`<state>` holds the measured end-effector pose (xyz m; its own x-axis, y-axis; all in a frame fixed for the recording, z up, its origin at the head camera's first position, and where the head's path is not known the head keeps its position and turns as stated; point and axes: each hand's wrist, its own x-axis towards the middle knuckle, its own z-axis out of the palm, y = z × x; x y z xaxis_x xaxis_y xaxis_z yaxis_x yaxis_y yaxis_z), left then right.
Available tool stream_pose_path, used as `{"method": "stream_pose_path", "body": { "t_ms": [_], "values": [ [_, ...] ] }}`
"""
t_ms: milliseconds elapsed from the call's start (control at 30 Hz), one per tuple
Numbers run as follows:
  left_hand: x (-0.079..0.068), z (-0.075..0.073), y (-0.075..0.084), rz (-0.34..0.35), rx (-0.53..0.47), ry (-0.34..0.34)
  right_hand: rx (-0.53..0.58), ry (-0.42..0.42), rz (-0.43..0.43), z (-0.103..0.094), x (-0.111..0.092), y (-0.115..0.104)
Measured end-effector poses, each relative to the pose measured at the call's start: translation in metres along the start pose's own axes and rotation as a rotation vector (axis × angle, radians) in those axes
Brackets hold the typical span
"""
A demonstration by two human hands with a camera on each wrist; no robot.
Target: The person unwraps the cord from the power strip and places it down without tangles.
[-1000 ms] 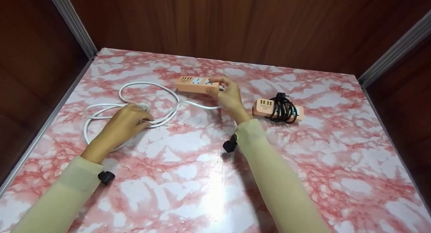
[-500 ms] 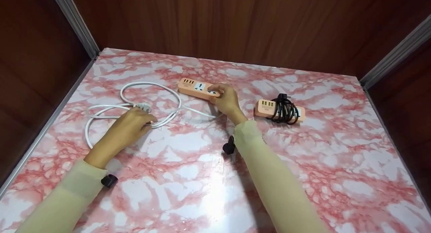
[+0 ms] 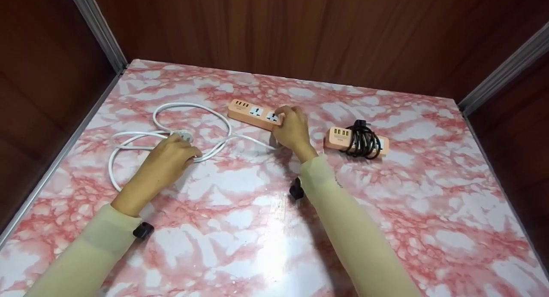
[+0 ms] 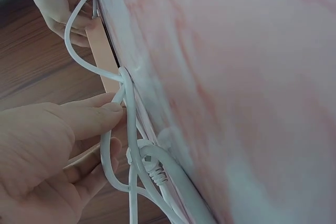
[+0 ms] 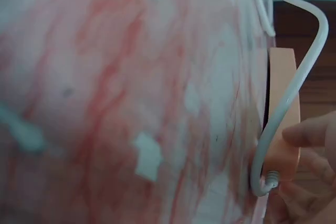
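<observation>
Power strip (image 3: 255, 115): orange, far side of tbl, betw. the white cable (image 3: 184, 104) loops & the wrapped strip (image 3: 339, 138); 2 sockets + 4 USB-type ports face up.
Strip print: tiny txt next to ports; I can't read it on my feed, nor any brand.
R hand (image 3: 294, 127): narrow, gripping strip's R end, thumb on near side, a finger over top by socket.
L hand (image 3: 165, 157): narrow too; L wrist cam gives me thumb + fingers pinching the cable.
White plug (image 3: 183, 136): just past L hand, amid loops; ribbed neck shows only on L wrist cam.
Cable exit: R wrist cam shows ribbed collar at strip's end; on my head cam R hand hides it.
Wrapped strip: paler orange, apart, R of R hand, head cam only. Black cord (image 3: 362, 142) wound round it, black plug (image 3: 359, 122) at far edge. Print by its ports too small for me as well.
Tabletop (image 3: 231, 202): red/wht marbled.
Back panel (image 3: 279, 31): brown woodgrain.
Sleeves (image 3: 360, 228): pale yellow, blk device (image 3: 143, 231) at each cuff.
</observation>
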<state>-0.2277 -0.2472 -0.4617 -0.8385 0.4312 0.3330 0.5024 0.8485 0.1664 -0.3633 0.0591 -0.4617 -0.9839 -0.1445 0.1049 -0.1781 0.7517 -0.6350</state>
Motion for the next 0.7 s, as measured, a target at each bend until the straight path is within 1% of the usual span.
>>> {"method": "stream_pose_path", "body": {
  "t_ms": [67, 167, 267, 467, 533, 600, 700],
  "values": [
    [0.0, -0.001, 0.0, 0.006, 0.016, 0.006, -0.022, 0.004, -0.007, -0.002, -0.002, -0.001],
    [0.0, -0.001, 0.001, 0.018, 0.032, 0.009, 0.01, -0.018, -0.033, -0.002, -0.002, -0.003],
    [-0.001, -0.002, -0.001, 0.022, 0.035, 0.004, 0.092, -0.05, -0.031, -0.001, -0.001, -0.008],
    [-0.006, -0.005, -0.005, 0.01, 0.021, 0.0, 0.238, -0.092, 0.026, 0.007, -0.002, -0.021],
    [-0.009, -0.006, -0.007, 0.009, 0.018, 0.005, 0.278, -0.109, 0.033, 0.01, -0.002, -0.025],
    [-0.011, -0.007, -0.01, 0.006, 0.019, 0.008, 0.329, -0.144, 0.054, 0.014, -0.003, -0.029],
    [-0.014, -0.008, -0.014, -0.005, 0.02, 0.015, 0.393, -0.2, 0.064, 0.019, -0.002, -0.033]
  ]
}}
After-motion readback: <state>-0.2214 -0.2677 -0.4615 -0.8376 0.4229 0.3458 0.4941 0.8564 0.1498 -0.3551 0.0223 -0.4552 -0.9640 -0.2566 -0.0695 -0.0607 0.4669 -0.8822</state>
